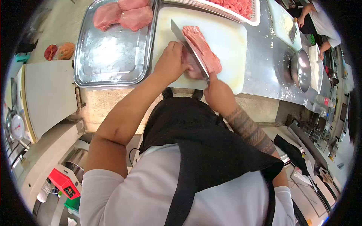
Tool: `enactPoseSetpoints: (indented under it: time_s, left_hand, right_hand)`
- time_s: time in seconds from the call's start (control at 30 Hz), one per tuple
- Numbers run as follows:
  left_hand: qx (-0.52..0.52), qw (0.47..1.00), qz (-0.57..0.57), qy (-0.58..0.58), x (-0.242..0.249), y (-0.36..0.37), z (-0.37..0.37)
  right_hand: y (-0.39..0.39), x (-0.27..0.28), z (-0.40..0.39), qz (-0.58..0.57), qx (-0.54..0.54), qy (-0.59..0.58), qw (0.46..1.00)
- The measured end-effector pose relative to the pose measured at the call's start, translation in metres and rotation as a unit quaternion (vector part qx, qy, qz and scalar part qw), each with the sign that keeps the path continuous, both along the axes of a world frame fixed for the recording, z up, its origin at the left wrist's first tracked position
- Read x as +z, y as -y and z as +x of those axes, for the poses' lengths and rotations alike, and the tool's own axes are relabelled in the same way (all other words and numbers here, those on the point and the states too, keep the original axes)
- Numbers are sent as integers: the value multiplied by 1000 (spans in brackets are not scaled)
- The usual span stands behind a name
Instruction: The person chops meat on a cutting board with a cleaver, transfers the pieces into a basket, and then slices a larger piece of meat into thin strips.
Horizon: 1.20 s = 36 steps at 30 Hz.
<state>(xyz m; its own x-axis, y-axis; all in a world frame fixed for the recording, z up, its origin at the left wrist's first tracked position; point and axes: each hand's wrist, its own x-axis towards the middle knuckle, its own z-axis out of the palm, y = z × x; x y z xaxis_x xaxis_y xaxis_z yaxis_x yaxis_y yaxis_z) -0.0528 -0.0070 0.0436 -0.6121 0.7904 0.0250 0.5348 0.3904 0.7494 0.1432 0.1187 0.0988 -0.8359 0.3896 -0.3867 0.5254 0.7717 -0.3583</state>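
Observation:
My right hand point(220, 93) is closed around the handle of a cleaver point(191, 49), whose broad blade stands on edge in the meat. To the right of the blade lie thin meat slices point(203, 51), leaning on one another. An uncut piece of raw meat point(193, 68) is on the blade's left side. Pressing on that piece, my left hand point(172, 62) has its fingers curled close to the blade; the fingertips are partly hidden. Beneath all of this is a white cutting board point(230, 49).
On the left, a metal tray point(109, 77) holds several raw meat pieces point(124, 16). A white basket point(226, 15) of cut meat touches the board's far side. Rightward are a metal bowl point(301, 71), another cutting board point(281, 22) with a knife, and a co-worker point(324, 24).

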Motion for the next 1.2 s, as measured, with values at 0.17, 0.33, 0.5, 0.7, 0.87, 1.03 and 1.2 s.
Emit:
enactPoseSetpoints:
  time_s: [0.17,0.33,0.5,0.7,0.87,1.03,1.2]
  left_hand:
    - [-16,999,-36,4,6,4,5]
    - [-18,999,-29,-10,-5,-1,1]
    - [-24,1000,-5,2,-12,1,-2]
    - [-34,999,12,-4,-9,-1,-2]
    - [-33,999,-24,6,-11,-1,-4]
    - [-55,998,-1,-16,-7,-1,-4]
    - [-30,999,-36,3,-1,-3,8]
  right_hand:
    - [4,52,1,2,-14,-21,1000]
    - [11,83,40,-19,-39,56,997]
    - [7,73,36,-40,-37,91,994]
    - [-2,63,-10,-55,-22,80,995]
    - [9,39,-19,-39,-20,30,999]
    - [11,31,-13,-25,-22,16,999]
    - [13,24,-2,-23,-27,-18,999]
